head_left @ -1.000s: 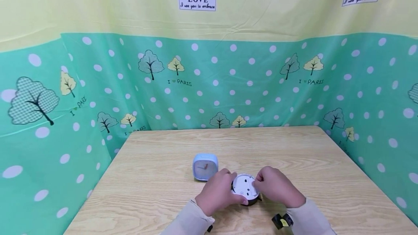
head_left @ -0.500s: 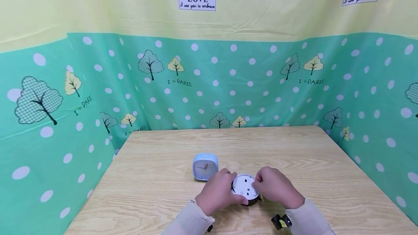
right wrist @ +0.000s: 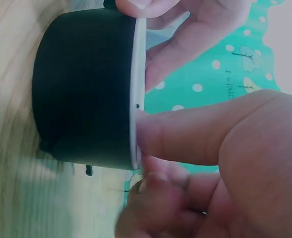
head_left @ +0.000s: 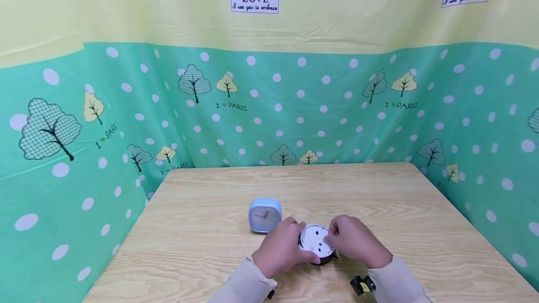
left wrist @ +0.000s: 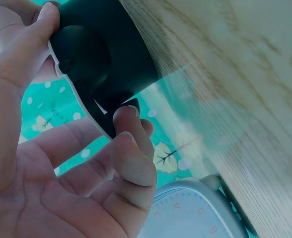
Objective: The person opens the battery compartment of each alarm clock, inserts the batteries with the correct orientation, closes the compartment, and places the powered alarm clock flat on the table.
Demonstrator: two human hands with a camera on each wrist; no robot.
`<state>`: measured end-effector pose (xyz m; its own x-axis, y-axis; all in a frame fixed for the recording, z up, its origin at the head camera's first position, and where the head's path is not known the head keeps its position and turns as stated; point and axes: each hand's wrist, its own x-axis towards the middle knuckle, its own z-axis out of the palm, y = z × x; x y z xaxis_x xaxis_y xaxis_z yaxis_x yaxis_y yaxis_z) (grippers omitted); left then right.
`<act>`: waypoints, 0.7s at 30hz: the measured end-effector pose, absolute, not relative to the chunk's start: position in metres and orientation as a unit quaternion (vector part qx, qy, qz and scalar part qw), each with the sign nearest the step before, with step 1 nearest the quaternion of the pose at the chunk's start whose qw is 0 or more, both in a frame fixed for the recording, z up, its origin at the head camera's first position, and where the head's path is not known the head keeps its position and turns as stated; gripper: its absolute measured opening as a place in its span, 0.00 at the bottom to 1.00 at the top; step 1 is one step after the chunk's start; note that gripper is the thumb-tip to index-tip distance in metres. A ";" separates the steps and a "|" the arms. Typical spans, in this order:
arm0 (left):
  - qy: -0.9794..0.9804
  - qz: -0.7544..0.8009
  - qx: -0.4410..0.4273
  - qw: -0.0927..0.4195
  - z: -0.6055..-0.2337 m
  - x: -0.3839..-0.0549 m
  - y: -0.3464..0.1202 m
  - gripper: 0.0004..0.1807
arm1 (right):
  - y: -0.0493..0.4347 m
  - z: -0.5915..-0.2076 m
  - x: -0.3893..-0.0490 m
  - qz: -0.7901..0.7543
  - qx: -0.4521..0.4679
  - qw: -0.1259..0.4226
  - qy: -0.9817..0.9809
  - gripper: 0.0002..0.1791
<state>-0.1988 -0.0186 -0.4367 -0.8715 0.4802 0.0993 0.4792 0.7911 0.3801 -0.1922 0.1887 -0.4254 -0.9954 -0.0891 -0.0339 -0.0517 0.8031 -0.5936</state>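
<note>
A round black clock (head_left: 313, 238) has its white back turned up, with small dark knobs and a cluster of tiny holes on it. My left hand (head_left: 278, 249) grips it from the left, thumb along the near rim and fingers around the far side. At the right edge, my right hand (head_left: 358, 242) has its fingers curled, with the thumb pressed to the white back. From the right wrist view, the clock's black side (right wrist: 86, 84) faces the camera, and the right thumb (right wrist: 181, 134) meets the back near the rim. The clock's face is hidden.
A light blue square clock (head_left: 264, 215) stands behind my left hand, close to the fingers. The wooden table (head_left: 202, 200) runs back to a green and yellow printed curtain (head_left: 252, 78). Dark wrist gear (head_left: 363, 285) sits by the right sleeve.
Both hands keep almost the same place on the black clock. The right thumb and fingers shift slightly at its edge, and a pale rectangular outline beside the thumb no longer shows.
</note>
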 end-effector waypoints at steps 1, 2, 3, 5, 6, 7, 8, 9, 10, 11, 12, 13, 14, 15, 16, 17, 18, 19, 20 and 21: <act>0.946 0.200 0.254 0.001 -0.437 -0.199 -0.019 0.48 | 0.189 -0.426 -0.193 -0.317 -0.036 0.030 0.947 0.16; 0.946 0.200 0.254 0.001 -0.437 -0.199 -0.018 0.48 | 0.190 -0.427 -0.193 -0.325 -0.034 0.032 0.945 0.16; 0.946 0.200 0.254 0.001 -0.438 -0.199 -0.018 0.48 | 0.191 -0.427 -0.194 -0.333 -0.032 0.036 0.942 0.16; 0.947 0.201 0.252 0.002 -0.438 -0.199 -0.018 0.48 | 0.193 -0.429 -0.195 -0.350 -0.025 0.045 0.935 0.16; 0.947 0.201 0.250 0.003 -0.438 -0.200 -0.018 0.48 | 0.193 -0.430 -0.195 -0.359 -0.023 0.052 0.931 0.15; 0.948 0.201 0.248 0.004 -0.438 -0.200 -0.018 0.49 | 0.194 -0.430 -0.196 -0.370 -0.019 0.059 0.927 0.14; 0.948 0.200 0.247 0.004 -0.439 -0.200 -0.017 0.49 | 0.195 -0.431 -0.197 -0.378 -0.016 0.066 0.923 0.14; 0.948 0.200 0.247 0.004 -0.439 -0.200 -0.017 0.49 | 0.195 -0.432 -0.198 -0.386 -0.014 0.072 0.920 0.13; 0.948 0.200 0.247 0.003 -0.439 -0.200 -0.017 0.49 | 0.196 -0.432 -0.198 -0.391 -0.013 0.076 0.917 0.13; 0.948 0.200 0.246 0.003 -0.439 -0.199 -0.018 0.49 | 0.196 -0.433 -0.199 -0.396 -0.013 0.079 0.915 0.13; 0.948 0.200 0.246 0.003 -0.439 -0.199 -0.018 0.49 | 0.197 -0.433 -0.200 -0.399 -0.013 0.083 0.913 0.13; 0.948 0.201 0.247 0.002 -0.439 -0.199 -0.018 0.49 | 0.197 -0.434 -0.200 -0.401 -0.013 0.086 0.912 0.13; 0.948 0.201 0.248 0.002 -0.439 -0.199 -0.018 0.49 | 0.197 -0.434 -0.201 -0.402 -0.014 0.088 0.911 0.13; 0.947 0.203 0.248 0.001 -0.438 -0.198 -0.018 0.49 | 0.198 -0.435 -0.201 -0.404 -0.014 0.090 0.910 0.13; 0.947 0.203 0.249 0.001 -0.438 -0.198 -0.018 0.49 | 0.198 -0.435 -0.202 -0.405 -0.015 0.092 0.909 0.12; 0.947 0.203 0.250 0.001 -0.438 -0.198 -0.018 0.49 | 0.198 -0.435 -0.202 -0.407 -0.014 0.094 0.909 0.12; 0.946 0.204 0.251 0.000 -0.438 -0.198 -0.018 0.49 | 0.199 -0.436 -0.203 -0.408 -0.015 0.096 0.908 0.12; 0.946 0.204 0.252 0.000 -0.438 -0.198 -0.018 0.49 | 0.199 -0.436 -0.204 -0.411 -0.015 0.098 0.906 0.12; 0.946 0.203 0.253 0.000 -0.438 -0.198 -0.018 0.48 | 0.200 -0.437 -0.204 -0.415 -0.015 0.100 0.904 0.12; 0.946 0.203 0.253 0.000 -0.438 -0.198 -0.018 0.48 | 0.200 -0.437 -0.205 -0.419 -0.014 0.102 0.902 0.12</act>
<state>-0.1981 -0.0180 -0.4376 -0.8718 0.4788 0.1034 0.4792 0.7896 0.3834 -0.2047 0.2005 -0.4371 -0.9789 -0.1097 -0.1722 0.0608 0.6487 -0.7586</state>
